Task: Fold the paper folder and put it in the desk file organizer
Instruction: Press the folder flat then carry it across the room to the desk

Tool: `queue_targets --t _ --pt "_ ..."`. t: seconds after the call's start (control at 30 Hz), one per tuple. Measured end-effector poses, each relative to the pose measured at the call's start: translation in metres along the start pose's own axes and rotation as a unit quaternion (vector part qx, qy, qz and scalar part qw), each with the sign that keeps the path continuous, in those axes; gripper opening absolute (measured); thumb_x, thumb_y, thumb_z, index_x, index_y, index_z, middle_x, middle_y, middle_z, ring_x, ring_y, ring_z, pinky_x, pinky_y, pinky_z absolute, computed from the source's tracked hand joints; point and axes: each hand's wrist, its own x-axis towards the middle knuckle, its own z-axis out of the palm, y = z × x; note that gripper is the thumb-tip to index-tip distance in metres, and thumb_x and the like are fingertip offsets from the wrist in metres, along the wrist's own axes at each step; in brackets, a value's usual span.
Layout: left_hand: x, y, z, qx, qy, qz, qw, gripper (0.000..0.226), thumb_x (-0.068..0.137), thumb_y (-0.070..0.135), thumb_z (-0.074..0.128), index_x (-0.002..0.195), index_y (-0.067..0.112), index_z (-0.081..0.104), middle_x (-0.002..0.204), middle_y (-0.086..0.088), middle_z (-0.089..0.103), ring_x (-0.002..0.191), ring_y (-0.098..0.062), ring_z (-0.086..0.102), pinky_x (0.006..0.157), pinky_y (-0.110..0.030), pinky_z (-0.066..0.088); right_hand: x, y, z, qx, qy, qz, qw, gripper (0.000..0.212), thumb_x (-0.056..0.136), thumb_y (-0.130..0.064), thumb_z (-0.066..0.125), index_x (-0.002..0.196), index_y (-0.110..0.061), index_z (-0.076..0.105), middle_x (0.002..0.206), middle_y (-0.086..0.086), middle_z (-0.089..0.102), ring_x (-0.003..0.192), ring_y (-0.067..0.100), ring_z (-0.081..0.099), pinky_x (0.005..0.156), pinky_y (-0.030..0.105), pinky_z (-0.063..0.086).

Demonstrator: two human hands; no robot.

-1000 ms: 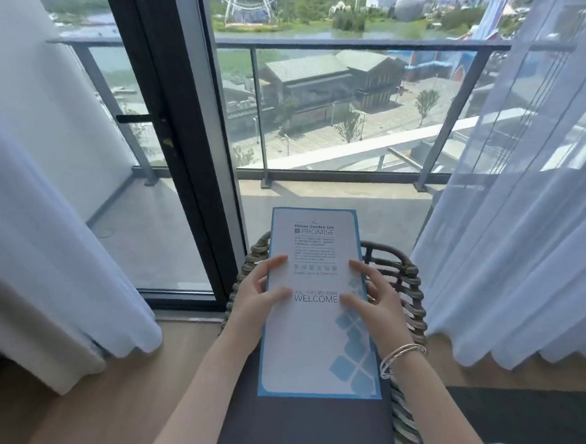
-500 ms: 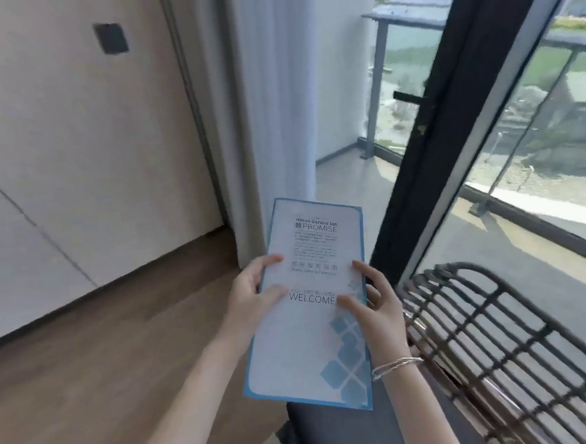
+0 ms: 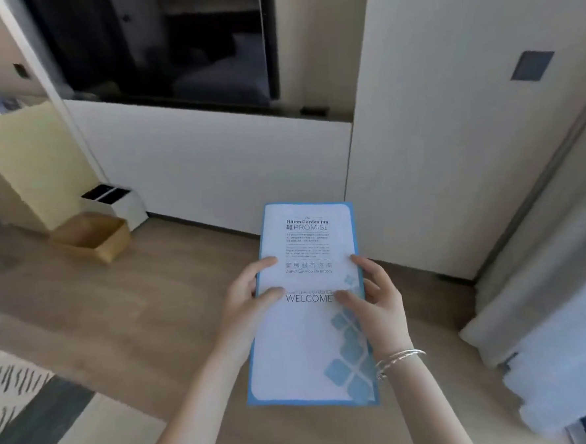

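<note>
Holding a closed paper folder flat in mid-air above a wood floor, gripped from both long edges.

At 9 o'clock, an open, shallow tan box sits on the floor, its contents unclear. The left hand pinches the folder's left edge, thumb on top; at 3 o'clock of the glossy, blue-bordered cover printed "WELCOME", the right hand clamps the other edge, silver bangles at the wrist.

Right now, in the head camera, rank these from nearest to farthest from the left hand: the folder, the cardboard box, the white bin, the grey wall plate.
1. Folder: held in the left hand.
2. Cardboard box: on the floor, up left.
3. White bin: just behind the box.
4. Grey wall plate: high on the right wall.
</note>
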Motion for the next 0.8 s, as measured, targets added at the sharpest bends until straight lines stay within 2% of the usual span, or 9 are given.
queue_targets --t 0.13,0.3,0.43,0.5,0.6,0.73,0.8 --pt "0.028 0.006 -0.06 0.0 0.086 0.017 0.996 0.047 0.074 0.001 0.068 0.111 0.031 0.069 0.094 0.005 0.078 0.08 -0.008 0.07 0.063 -0.016 0.051 0.045 0.004 0.071 -0.021 -0.073 -0.003 0.997 0.052 0.078 0.009 0.067 0.115 -0.028 0.063 0.092 0.017 0.074 0.07 0.024 0.064 0.065 0.048 0.06" --pt "0.04 0.01 -0.152 -0.016 0.241 0.033 0.97 0.047 0.078 -0.006 0.066 0.106 0.032 0.07 0.094 0.015 0.077 0.081 -0.002 0.07 0.065 -0.014 0.051 0.094 0.02 0.186 -0.044 -0.217 0.024 0.975 0.054 0.076 0.008 0.069 0.115 -0.029 0.064 0.096 0.015 0.075 0.074 0.024 0.067 0.066 0.041 0.062" --pt "0.035 0.009 -0.207 -0.042 0.353 0.026 0.934 0.044 0.073 0.001 0.067 0.105 0.031 0.07 0.109 0.005 0.073 0.094 -0.01 0.07 0.075 -0.024 0.054 0.115 0.037 0.268 -0.076 -0.316 0.02 0.946 0.055 0.075 0.01 0.07 0.116 -0.027 0.064 0.1 0.009 0.075 0.078 0.022 0.07 0.069 0.041 0.062" --pt "0.036 0.009 -0.23 -0.036 0.403 0.026 0.914 0.043 0.072 0.002 0.066 0.103 0.033 0.07 0.117 0.004 0.069 0.099 -0.009 0.068 0.081 -0.027 0.055 0.123 0.045 0.306 -0.08 -0.361 0.027 0.929 0.055 0.075 0.012 0.069 0.117 -0.024 0.063 0.099 0.006 0.075 0.076 0.017 0.072 0.065 0.036 0.062" --pt "0.047 0.011 -0.266 -0.02 0.467 0.016 0.884 0.044 0.066 0.012 0.064 0.103 0.035 0.067 0.124 -0.002 0.068 0.109 -0.02 0.066 0.093 -0.041 0.053 0.137 0.053 0.361 -0.075 -0.416 0.035 0.906 0.055 0.076 0.013 0.069 0.118 -0.021 0.063 0.095 0.002 0.076 0.076 0.014 0.071 0.066 0.031 0.062" --pt "0.084 0.016 -0.311 0.001 0.519 0.017 0.854 0.044 0.068 0.014 0.064 0.107 0.035 0.065 0.124 -0.004 0.068 0.107 -0.022 0.067 0.094 -0.044 0.054 0.174 0.062 0.435 -0.067 -0.47 0.039 0.879 0.055 0.076 0.013 0.069 0.118 -0.021 0.062 0.087 -0.001 0.076 0.075 0.016 0.07 0.069 0.033 0.06" --pt "0.111 0.018 -0.335 0.002 0.537 0.025 0.843 0.043 0.075 0.009 0.066 0.109 0.034 0.065 0.122 -0.002 0.069 0.104 -0.021 0.069 0.09 -0.041 0.056 0.199 0.064 0.472 -0.062 -0.494 0.039 0.867 0.055 0.076 0.013 0.069 0.119 -0.021 0.062 0.085 -0.004 0.076 0.076 0.016 0.07 0.069 0.033 0.06"
